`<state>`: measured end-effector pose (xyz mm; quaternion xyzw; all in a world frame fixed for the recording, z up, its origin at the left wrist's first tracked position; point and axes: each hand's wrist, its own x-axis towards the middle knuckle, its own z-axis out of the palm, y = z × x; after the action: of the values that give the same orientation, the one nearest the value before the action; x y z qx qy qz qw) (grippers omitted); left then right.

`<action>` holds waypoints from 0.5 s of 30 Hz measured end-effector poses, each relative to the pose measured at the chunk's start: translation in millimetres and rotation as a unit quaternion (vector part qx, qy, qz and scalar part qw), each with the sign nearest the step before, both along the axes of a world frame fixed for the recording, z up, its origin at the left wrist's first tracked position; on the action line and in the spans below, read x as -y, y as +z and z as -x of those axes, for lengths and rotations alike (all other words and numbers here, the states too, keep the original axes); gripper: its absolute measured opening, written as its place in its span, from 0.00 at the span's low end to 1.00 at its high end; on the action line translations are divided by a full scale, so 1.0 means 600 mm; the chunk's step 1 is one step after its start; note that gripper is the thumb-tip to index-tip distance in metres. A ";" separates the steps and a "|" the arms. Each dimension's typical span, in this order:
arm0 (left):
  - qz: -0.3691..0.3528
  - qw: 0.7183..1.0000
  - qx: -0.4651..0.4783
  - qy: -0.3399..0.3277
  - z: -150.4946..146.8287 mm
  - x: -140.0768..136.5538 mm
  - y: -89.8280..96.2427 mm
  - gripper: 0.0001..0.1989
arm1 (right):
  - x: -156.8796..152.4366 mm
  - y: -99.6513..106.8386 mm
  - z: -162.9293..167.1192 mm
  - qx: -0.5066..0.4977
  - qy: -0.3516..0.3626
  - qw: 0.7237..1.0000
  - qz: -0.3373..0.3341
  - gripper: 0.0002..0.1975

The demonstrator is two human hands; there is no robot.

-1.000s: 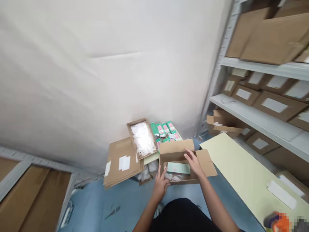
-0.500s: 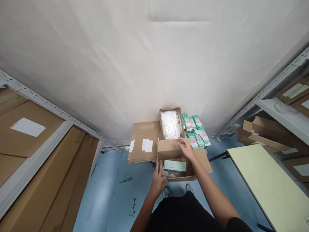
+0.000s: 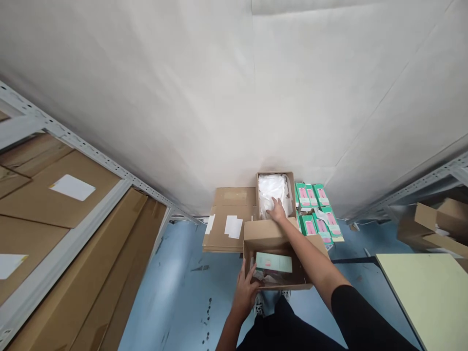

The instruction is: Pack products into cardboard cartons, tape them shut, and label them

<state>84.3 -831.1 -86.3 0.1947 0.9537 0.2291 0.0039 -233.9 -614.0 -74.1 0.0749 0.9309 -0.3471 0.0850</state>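
Note:
My left hand (image 3: 246,293) straddles the left wall of an open cardboard box (image 3: 307,286), with fingers on both sides of it. Inside that box lies a pale green carton (image 3: 274,262), with crumpled clear or whitish wrapping (image 3: 270,279) in front of it. My right hand (image 3: 278,212) reaches across the raised back flap (image 3: 263,229) to a second cardboard box behind. Its fingers are apart at the front of a pile of white packing material (image 3: 272,187) and seem to touch it.
Flattened cardboard (image 3: 219,204) with white labels lies on the left. Several green and pink packages (image 3: 321,219) are on the right. Shelves with large cartons (image 3: 44,190) line the left side. A pale yellow table (image 3: 420,292) stands at right, near open cartons (image 3: 431,226).
My right hand has moved from the near box's back flap up and away to the white packing material. My left hand stays at the box's left wall. The camera view has shifted.

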 end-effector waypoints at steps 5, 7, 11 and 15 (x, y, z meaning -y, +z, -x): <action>0.023 1.000 0.003 0.016 0.004 -0.007 0.007 0.08 | 0.017 -0.005 0.061 0.084 0.011 0.992 -0.093 0.49; 0.024 1.000 0.002 0.010 0.005 -0.007 0.007 0.09 | 0.017 -0.004 0.073 0.089 0.026 0.989 -0.112 0.37; 0.015 1.000 -0.008 0.011 0.004 0.001 0.002 0.09 | 0.007 0.009 0.077 0.059 0.041 0.990 -0.123 0.21; -0.005 1.000 -0.020 0.001 0.005 0.011 -0.010 0.08 | -0.008 0.042 0.063 -0.030 0.017 0.993 -0.114 0.17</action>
<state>81.3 -837.9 -92.1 0.1980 0.9526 0.2302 -0.0163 -271.8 -609.2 -48.8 0.0574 0.9678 -0.2390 0.0540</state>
